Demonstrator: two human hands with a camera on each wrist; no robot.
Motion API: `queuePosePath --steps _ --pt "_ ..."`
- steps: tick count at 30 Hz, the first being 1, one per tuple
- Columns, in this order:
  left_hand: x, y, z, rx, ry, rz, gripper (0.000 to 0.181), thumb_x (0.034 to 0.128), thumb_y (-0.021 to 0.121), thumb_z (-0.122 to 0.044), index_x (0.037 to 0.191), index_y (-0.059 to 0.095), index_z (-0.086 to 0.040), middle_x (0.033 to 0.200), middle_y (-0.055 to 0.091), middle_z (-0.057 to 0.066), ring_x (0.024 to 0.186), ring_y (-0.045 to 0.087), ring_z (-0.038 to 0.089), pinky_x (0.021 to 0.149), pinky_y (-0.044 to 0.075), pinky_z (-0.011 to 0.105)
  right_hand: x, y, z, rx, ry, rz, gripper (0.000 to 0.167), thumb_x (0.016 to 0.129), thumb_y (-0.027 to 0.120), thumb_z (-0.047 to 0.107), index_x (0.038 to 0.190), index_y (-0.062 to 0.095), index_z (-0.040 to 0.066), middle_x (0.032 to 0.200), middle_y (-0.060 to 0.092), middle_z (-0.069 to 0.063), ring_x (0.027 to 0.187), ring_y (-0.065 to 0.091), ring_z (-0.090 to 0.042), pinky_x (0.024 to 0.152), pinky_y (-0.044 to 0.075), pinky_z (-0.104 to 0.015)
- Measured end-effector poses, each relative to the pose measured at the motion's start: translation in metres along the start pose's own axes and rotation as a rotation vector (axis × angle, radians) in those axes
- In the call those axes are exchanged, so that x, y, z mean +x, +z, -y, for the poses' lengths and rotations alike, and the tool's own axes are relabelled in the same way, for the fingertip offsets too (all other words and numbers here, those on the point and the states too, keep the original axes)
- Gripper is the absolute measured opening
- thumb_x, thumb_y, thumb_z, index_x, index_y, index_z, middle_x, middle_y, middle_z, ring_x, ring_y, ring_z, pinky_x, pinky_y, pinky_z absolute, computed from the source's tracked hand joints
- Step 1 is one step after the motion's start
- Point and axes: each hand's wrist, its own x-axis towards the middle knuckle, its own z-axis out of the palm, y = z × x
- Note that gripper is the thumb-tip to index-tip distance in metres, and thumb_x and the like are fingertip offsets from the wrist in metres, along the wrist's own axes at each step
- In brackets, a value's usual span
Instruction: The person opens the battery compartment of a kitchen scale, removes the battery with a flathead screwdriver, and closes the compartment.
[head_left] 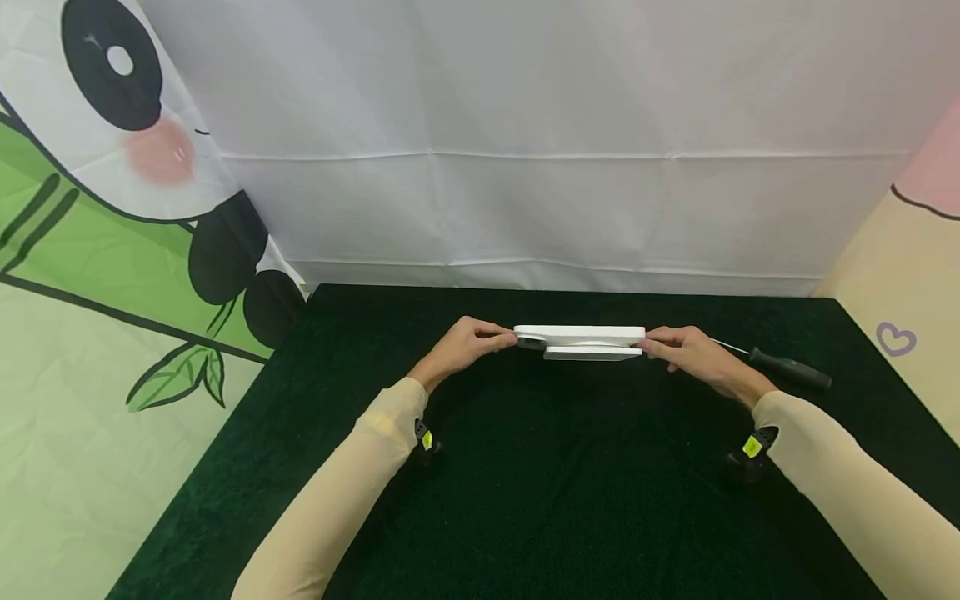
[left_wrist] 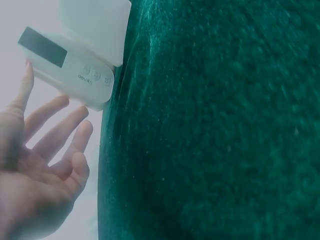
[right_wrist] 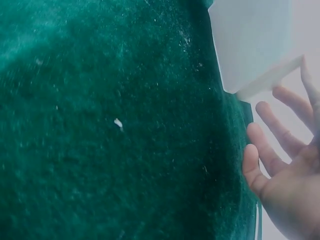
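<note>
A white digital kitchen scale (head_left: pixel 579 335) is held up between both hands near the table's far side. In the left wrist view the scale (left_wrist: pixel 87 75) shows a dark display and several round buttons beside a broad white plate (left_wrist: pixel 100 30). My left hand (head_left: pixel 467 346) pinches its left end at the display, the other fingers spread underneath. At the opposite end my right hand (head_left: pixel 693 358) pinches the edge between thumb and fingers. The right wrist view shows the plate's pale corner (right_wrist: pixel 250 50) above the fingers. From the head, the scale appears nearly edge-on.
A screwdriver (head_left: pixel 791 368) with a dark handle lies on the table to the right, partly behind my right hand. Dark green cloth (head_left: pixel 555 500) covers the table. A white curtain (head_left: pixel 525 208) hangs behind it, with printed cloth at both sides.
</note>
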Motion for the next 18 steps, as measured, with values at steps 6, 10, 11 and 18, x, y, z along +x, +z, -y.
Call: queuePosePath --steps 6,10,11,18 --pt "0.003 0.005 0.001 -0.072 -0.012 -0.037 0.042 0.0917 0.061 -0.053 0.116 0.071 -0.02 0.118 0.066 0.0 0.101 0.062 0.019 0.096 0.044 0.043 0.002 0.004 0.001 0.068 0.017 -0.031 0.063 0.102 0.044 0.047 0.143 0.045 -0.001 0.139 0.049 -0.027 0.122 0.049 -0.038 0.087 0.05 -0.033" --pt "0.005 0.009 0.0 -0.113 -0.022 -0.064 0.043 0.0924 0.058 -0.056 0.114 0.07 -0.02 0.117 0.068 -0.001 0.1 0.064 0.021 0.092 0.045 0.043 0.005 0.007 0.0 0.081 0.015 -0.045 0.064 0.103 0.041 0.047 0.145 0.04 -0.002 0.144 0.045 -0.028 0.125 0.05 -0.041 0.089 0.051 -0.037" --pt "0.006 0.01 0.0 -0.122 -0.026 -0.07 0.043 0.0925 0.058 -0.056 0.113 0.069 -0.02 0.117 0.068 0.0 0.101 0.065 0.023 0.091 0.045 0.043 0.005 0.008 0.0 0.083 0.017 -0.045 0.065 0.103 0.041 0.048 0.146 0.039 -0.001 0.145 0.044 -0.028 0.125 0.051 -0.041 0.089 0.051 -0.039" --pt "0.01 0.016 -0.004 -0.169 -0.038 -0.12 0.042 0.094 0.053 -0.059 0.116 0.061 -0.024 0.119 0.069 0.007 0.105 0.065 0.032 0.086 0.047 0.048 0.008 0.013 -0.001 0.124 0.029 -0.066 0.065 0.099 0.047 0.054 0.147 0.036 0.013 0.147 0.043 -0.022 0.124 0.051 -0.038 0.086 0.05 -0.038"
